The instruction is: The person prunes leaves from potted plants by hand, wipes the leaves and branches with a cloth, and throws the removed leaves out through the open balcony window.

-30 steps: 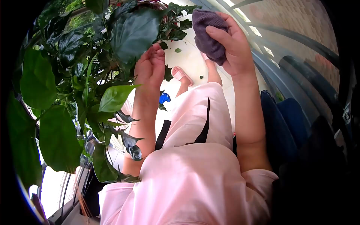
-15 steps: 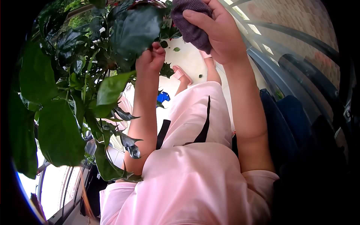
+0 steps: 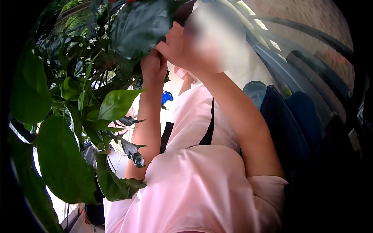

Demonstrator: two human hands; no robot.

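Observation:
My left hand is closed below a big glossy leaf; its fingertips are partly hidden, and what they pinch cannot be made out. My right hand meets it at the leaf's lower right edge, thumb against the left fingers. A dark purple cloth shows just above my right hand, gripped in it and partly covered by the leaf. More broad green leaves of the same plant fill the left side, close to my left forearm. A blurred patch hides the back of my right hand.
A curved metal railing runs along the right. Beside it are dark blue fabric and a round, see-through container. A small blue object lies on the pale floor beyond my left forearm.
My right hand has moved left and down with the cloth, from apart to touching my left hand at the leaf. My left hand has stayed nearly in place.

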